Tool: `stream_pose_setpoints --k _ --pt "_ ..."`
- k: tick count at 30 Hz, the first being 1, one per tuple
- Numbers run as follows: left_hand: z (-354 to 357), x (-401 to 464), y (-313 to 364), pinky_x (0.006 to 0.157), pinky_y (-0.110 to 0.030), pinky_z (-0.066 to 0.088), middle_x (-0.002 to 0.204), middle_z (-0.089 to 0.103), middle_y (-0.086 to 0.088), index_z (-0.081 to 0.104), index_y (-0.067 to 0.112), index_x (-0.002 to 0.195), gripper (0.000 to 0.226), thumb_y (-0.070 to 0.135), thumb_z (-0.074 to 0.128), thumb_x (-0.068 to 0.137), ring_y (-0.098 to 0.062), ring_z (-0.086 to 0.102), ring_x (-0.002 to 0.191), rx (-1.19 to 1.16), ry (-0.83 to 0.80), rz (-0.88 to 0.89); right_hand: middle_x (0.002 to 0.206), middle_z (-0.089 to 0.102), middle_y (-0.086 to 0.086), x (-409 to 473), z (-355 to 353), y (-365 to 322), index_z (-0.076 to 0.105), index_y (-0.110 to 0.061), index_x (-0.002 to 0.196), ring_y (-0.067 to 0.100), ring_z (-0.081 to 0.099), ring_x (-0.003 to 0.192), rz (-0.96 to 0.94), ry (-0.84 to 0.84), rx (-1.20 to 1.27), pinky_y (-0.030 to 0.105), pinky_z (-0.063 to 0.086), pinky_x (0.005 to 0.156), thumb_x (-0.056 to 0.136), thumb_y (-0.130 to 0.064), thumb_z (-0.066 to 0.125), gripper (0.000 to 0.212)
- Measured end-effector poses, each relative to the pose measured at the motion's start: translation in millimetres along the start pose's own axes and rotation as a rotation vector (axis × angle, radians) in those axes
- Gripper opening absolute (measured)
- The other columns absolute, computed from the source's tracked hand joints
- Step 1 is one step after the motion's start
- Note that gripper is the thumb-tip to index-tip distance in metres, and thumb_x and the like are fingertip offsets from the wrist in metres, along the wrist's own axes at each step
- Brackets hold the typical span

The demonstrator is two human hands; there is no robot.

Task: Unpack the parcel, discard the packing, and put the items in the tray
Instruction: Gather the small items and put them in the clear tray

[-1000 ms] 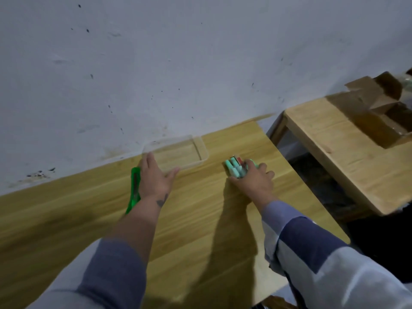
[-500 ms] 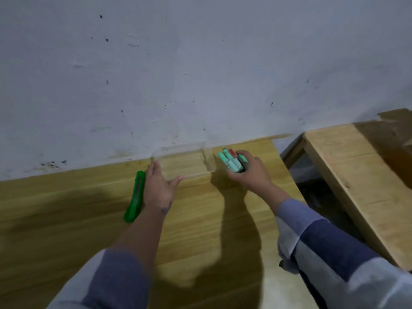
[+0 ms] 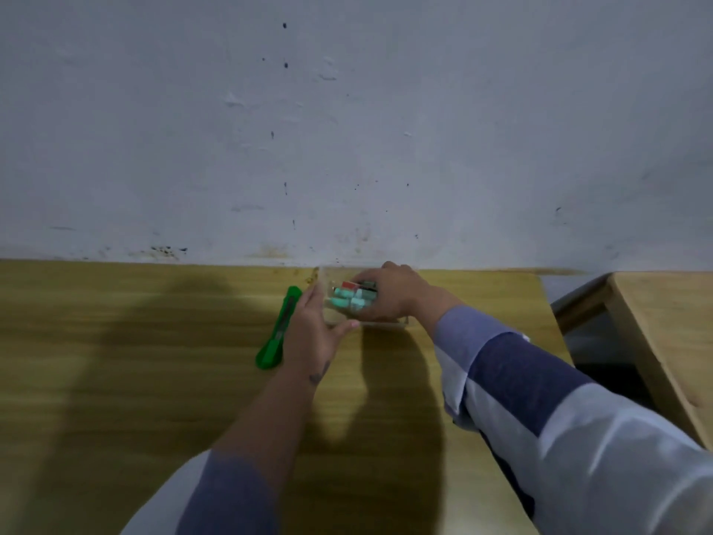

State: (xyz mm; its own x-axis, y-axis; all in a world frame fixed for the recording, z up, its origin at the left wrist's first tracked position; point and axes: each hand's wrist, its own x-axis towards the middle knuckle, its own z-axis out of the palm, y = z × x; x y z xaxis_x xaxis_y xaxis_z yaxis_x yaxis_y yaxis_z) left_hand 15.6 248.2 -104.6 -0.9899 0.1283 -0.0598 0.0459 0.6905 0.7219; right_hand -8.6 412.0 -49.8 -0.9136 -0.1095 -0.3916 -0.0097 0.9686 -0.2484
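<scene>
A clear plastic tray (image 3: 386, 323) stands on the wooden table against the wall. My right hand (image 3: 393, 293) is inside the tray, shut on a bundle of markers (image 3: 353, 296) with mint-green caps and one red cap. My left hand (image 3: 312, 326) lies flat with spread fingers against the tray's left side and front corner, steadying it. The markers' far ends are hidden under my right palm.
A green utility knife (image 3: 279, 329) lies on the table just left of my left hand. The wooden table (image 3: 135, 361) runs along a white wall. A second wooden table (image 3: 671, 326) stands to the right across a dark gap.
My right hand has carried the bundle of markers leftward from the table beside the tray into the tray. The left hand stays at the tray's left side. The view has turned left.
</scene>
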Motion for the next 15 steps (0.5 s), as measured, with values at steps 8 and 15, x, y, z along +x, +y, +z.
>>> stream_pose_setpoints --k 8,15 --pt "2.1 1.1 0.8 0.106 -0.031 0.038 0.147 0.040 -0.005 0.029 0.011 0.147 0.095 0.037 0.079 0.071 -0.021 0.042 0.131 -0.018 -0.009 -0.042 0.129 0.047 0.015 8.2 15.6 -5.8 0.047 -0.021 0.133 0.033 0.052 0.113 0.082 0.076 0.176 0.036 0.044 0.100 0.066 -0.041 0.080 0.077" --pt "5.1 0.0 3.6 0.108 -0.035 0.038 0.149 0.037 -0.005 0.029 0.009 0.147 0.093 0.035 0.079 0.072 -0.020 0.041 0.132 -0.070 0.013 -0.051 0.132 0.040 0.008 0.0 26.0 -0.1 0.051 -0.021 0.128 0.033 0.046 0.117 0.140 0.188 0.280 0.040 0.042 0.100 0.067 -0.038 0.081 0.070"
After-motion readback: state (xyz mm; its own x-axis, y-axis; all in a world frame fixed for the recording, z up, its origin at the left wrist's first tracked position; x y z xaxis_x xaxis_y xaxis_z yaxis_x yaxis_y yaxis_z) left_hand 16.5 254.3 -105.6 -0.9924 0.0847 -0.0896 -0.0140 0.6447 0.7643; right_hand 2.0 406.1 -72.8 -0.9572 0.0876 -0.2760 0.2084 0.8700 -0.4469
